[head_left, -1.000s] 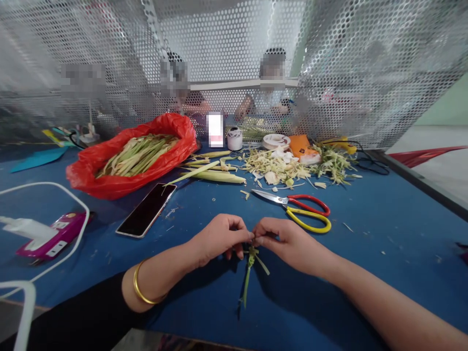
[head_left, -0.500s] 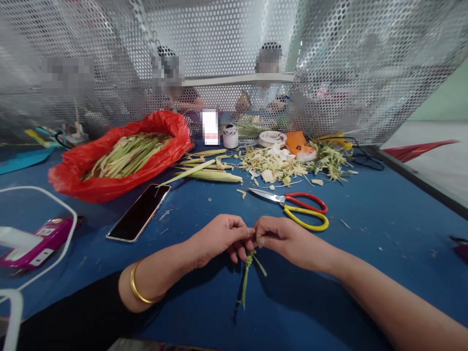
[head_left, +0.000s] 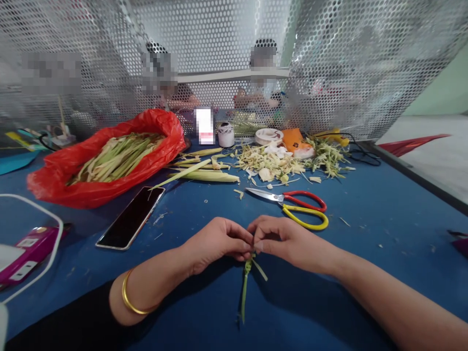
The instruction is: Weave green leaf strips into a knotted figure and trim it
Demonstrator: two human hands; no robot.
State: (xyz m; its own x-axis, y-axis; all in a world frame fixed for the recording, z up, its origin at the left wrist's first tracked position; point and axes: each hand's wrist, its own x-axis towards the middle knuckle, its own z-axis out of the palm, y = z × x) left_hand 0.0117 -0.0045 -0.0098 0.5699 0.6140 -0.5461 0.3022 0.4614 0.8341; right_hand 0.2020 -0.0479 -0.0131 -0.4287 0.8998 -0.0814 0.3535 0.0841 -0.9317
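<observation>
On the near side of the scissors [head_left: 281, 198]: plant piece [head_left: 247, 267] part worked, ends loose

Directly on the near side of the scissors, the left hand [head_left: 223, 239] and right hand [head_left: 288, 241] meet fingertip to fingertip. Thumb and forefinger of each are pinched together, apparently on the upper end of the plant piece; the exact grip is hidden behind the fingers. The piece hangs below that junction. Whether its tip touches the tabletop [head_left: 175, 312] cannot be told.

Done: a lumpy, knot-like section is formed just beneath the fingers. Outstanding, in the inspector's judgement: the portion under the fingertips appears unfinished, and two ends are loose, a long one pointing down and a shorter one slanting right. Neither hand touches the scissors.

Further out, left of and beyond the scissors, lie pale stalks [head_left: 204, 175]; farther left, a red bag [head_left: 47, 180] holds a quantity of long leaves [head_left: 120, 153], evidently unworked. A phone [head_left: 129, 219] lies well left of the scissors. Directly beyond them sits a heap of trimmings [head_left: 270, 163], with a white roll [head_left: 260, 138] and an orange packet [head_left: 292, 141] behind it. Farthest beyond stands a perforated screen [head_left: 219, 24].
</observation>
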